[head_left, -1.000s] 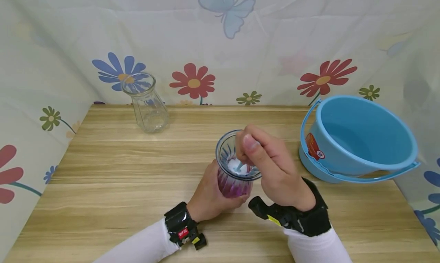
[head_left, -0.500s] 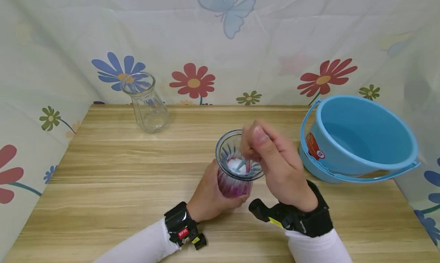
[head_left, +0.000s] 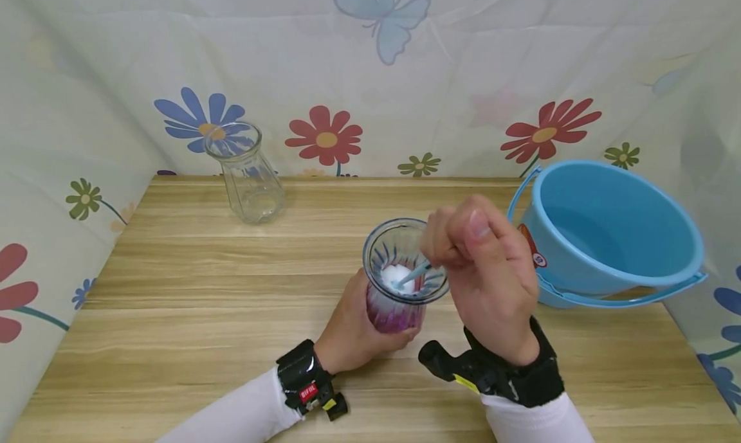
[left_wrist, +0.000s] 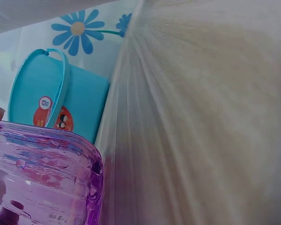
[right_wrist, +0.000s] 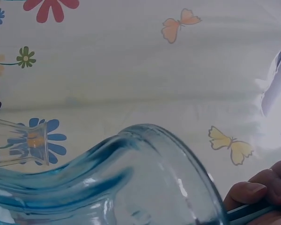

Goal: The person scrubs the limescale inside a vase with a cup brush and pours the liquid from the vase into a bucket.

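A wood-grain table spreads across the scene. Near the centre, the left hand is wrapped around a blue-and-purple glass vase. To its right, the right hand grips a thin blue stick slanting down into the vase's white contents. A blue bucket stands farther right; far left, a clear glass jar stands before a flowered backdrop.

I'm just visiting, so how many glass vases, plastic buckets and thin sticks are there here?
Glass vases: 2 (clear flared glass vase, blue-to-purple ribbed glass vase)
Plastic buckets: 1 (light-blue plastic bucket)
Thin sticks: 1 (thin blue stick)
Total: 4
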Demonstrator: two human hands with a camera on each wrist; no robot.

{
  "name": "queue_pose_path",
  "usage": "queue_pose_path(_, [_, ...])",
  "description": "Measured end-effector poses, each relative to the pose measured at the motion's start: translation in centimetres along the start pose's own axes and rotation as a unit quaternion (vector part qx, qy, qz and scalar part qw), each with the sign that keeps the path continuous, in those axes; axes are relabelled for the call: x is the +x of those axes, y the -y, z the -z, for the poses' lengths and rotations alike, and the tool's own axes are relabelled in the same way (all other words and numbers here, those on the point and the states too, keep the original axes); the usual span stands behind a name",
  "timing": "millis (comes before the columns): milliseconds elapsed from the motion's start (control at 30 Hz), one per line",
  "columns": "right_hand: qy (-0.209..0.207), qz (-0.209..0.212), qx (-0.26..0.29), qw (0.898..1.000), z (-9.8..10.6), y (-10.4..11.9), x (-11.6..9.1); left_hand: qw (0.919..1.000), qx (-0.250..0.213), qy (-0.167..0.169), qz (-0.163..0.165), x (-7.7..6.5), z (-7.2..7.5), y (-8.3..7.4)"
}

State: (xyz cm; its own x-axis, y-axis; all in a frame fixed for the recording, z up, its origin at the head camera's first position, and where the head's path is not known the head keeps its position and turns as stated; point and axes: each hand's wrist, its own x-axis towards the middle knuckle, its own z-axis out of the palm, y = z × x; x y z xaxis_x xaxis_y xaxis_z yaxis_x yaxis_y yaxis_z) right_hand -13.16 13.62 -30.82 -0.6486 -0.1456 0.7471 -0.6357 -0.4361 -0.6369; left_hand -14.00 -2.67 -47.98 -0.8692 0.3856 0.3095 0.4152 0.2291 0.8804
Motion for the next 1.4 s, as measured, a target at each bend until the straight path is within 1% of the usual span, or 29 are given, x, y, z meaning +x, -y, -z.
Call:
queue_pose_path(100, [0.005, -0.009, -0.018, 1.000, -0.5, -0.2, 0.1, 1.0000, -0.002, -0.001, -0.001, 0.0, 0.1, 0.0])
queue_pose_path(333, [0.044, -0.046, -0.074, 0.995, -1.5, -0.2, 0.3, 0.9999, -0.005, -0.006, -0.013, 0.2, 0.1, 0.0])
queue_pose_path(433, [0.061, -0.059, -0.091, 0.992, -1.6, -0.1, 0.4, 0.9998, -0.003, -0.009, -0.016, 0.2, 0.1, -0.1])
queue_pose_path(533, [0.077, -0.064, -0.107, 0.989, -1.5, -0.1, 0.4, 0.9998, -0.003, -0.009, -0.020, 0.3, 0.1, -0.1])
queue_pose_path(700, [0.082, -0.078, -0.117, 0.987, -1.4, -0.2, 0.3, 0.9998, -0.003, -0.007, -0.020, 0.4, 0.2, -0.2])
queue_pose_path(900, [0.075, -0.080, -0.109, 0.988, -1.3, -0.3, 0.4, 0.9999, -0.001, -0.005, -0.014, 0.3, 0.2, -0.1])
queue_pose_path(1100, [0.051, -0.072, -0.080, 0.993, -1.2, 0.0, 0.3, 0.9996, 0.002, -0.009, -0.027, 0.5, -0.1, 0.0])
queue_pose_path(1267, [0.027, -0.041, -0.052, 0.997, -0.6, 0.0, 0.1, 0.9996, 0.015, -0.005, -0.025, 0.6, -0.4, 0.1])
queue_pose_path(1400, [-0.001, -0.002, -0.016, 1.000, -0.1, -0.1, 0.0, 0.9994, 0.031, -0.006, -0.010, 0.3, -0.4, 0.1])
